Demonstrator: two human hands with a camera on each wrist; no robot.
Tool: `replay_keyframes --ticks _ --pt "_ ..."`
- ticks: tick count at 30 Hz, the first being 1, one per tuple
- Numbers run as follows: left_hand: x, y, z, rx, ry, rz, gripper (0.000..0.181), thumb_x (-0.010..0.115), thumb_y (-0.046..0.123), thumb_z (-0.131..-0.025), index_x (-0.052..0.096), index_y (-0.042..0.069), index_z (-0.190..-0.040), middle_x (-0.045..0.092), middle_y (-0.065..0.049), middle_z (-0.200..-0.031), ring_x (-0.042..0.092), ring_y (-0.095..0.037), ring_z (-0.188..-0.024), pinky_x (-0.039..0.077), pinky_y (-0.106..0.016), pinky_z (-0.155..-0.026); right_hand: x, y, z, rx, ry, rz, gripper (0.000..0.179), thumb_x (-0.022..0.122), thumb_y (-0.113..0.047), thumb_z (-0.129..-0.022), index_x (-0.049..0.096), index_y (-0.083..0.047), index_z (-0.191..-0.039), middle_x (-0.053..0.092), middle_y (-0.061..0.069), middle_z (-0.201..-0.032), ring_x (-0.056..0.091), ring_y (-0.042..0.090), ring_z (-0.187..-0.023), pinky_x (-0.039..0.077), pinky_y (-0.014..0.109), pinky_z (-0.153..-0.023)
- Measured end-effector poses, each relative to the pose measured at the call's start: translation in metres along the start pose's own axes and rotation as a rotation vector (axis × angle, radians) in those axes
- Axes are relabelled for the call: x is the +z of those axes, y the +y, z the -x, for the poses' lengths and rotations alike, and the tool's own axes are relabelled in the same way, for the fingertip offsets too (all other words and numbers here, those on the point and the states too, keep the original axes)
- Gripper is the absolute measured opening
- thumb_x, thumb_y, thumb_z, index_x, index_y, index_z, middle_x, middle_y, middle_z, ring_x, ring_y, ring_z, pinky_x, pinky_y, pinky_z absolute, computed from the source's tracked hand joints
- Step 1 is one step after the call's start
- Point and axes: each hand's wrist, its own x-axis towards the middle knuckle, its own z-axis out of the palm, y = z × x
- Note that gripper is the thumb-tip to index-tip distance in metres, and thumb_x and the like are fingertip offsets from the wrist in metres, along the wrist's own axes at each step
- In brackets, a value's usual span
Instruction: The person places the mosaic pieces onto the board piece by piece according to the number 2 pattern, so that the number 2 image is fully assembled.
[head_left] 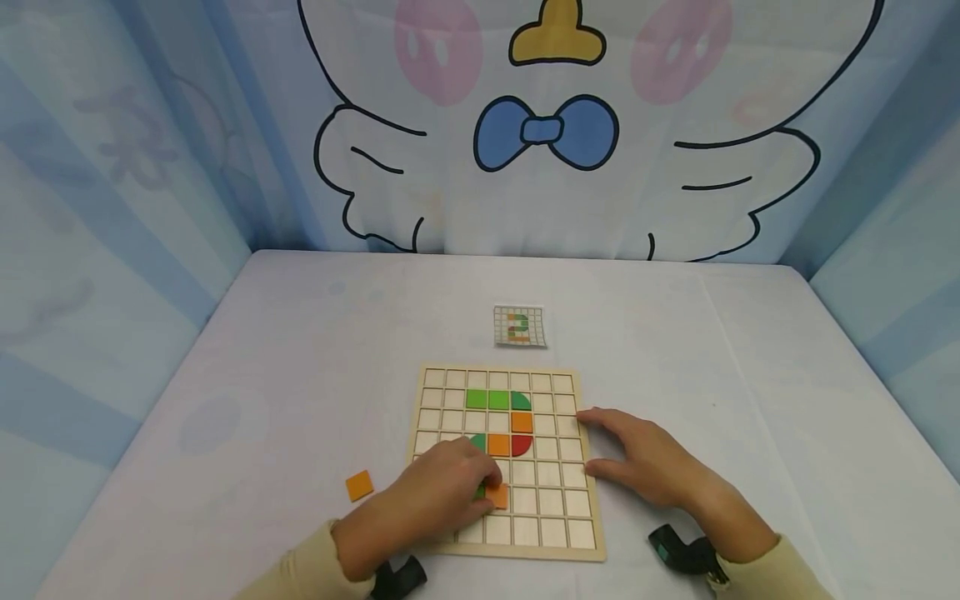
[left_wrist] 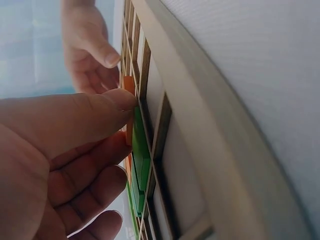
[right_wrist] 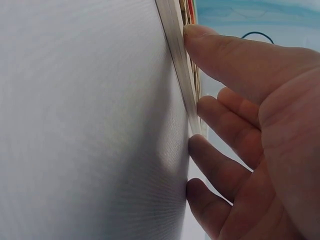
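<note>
My left hand [head_left: 438, 483] pinches an orange square tile [head_left: 497, 497] between thumb and fingertips, over the lower part of a wooden grid board [head_left: 592, 508]. In the left wrist view this orange tile [left_wrist: 128, 83] stands tilted beside a green tile [left_wrist: 141, 137] in the grid. Further up the board are two light green squares [head_left: 487, 400], a dark green rounded piece [head_left: 521, 402], orange squares [head_left: 521, 422] and a red rounded piece [head_left: 522, 446]. Fingers of my left hand partly cover another green piece [head_left: 478, 440]. My right hand [head_left: 648, 458] rests its straight fingertips along the board's right edge.
One loose orange square [head_left: 359, 486] lies on the white tablecloth left of the board. Behind the board is a small card [head_left: 520, 326] printed with a coloured grid pattern. A cartoon-printed cloth [head_left: 547, 200] hangs at the table's back edge.
</note>
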Motion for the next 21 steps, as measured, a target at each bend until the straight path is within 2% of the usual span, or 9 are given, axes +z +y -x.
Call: replay_keyframes --ticks 6,15,21 --pt "0.0012 0.0003 -0.001 0.015 0.005 0.002 0.016 0.083 0.022 -0.084 0.075 0.017 -0.096 0.064 0.013 -0.087 0.055 -0.007 -0.087 0.049 -0.028 -0.082 0.0006 0.0003 -0.0003 -0.006 0.007 0.015 0.057 0.076 -0.028 -0.09 0.056 -0.006 -0.139 0.057 0.011 -0.14 0.05 0.034 -0.132 0.039 0.052 -0.107" --pt "0.0001 0.0021 -0.0007 0.014 -0.019 -0.015 0.018 0.083 0.024 -0.084 0.076 0.017 -0.098 0.066 0.015 -0.088 0.057 -0.007 -0.088 0.049 -0.029 -0.084 0.0002 0.0003 -0.0004 -0.003 0.005 0.017 0.057 0.075 -0.028 -0.09 0.056 -0.006 -0.139 0.056 0.011 -0.14 0.049 0.034 -0.132 0.038 0.053 -0.107" --pt "-0.003 -0.0004 0.0025 0.017 -0.011 0.032 0.02 0.083 0.024 -0.084 0.076 0.016 -0.101 0.066 0.014 -0.091 0.056 -0.008 -0.09 0.05 -0.028 -0.084 0.0008 0.0007 -0.0003 0.0 0.0 0.007 0.058 0.076 -0.028 -0.09 0.055 -0.006 -0.139 0.056 0.011 -0.14 0.049 0.035 -0.133 0.038 0.053 -0.107"
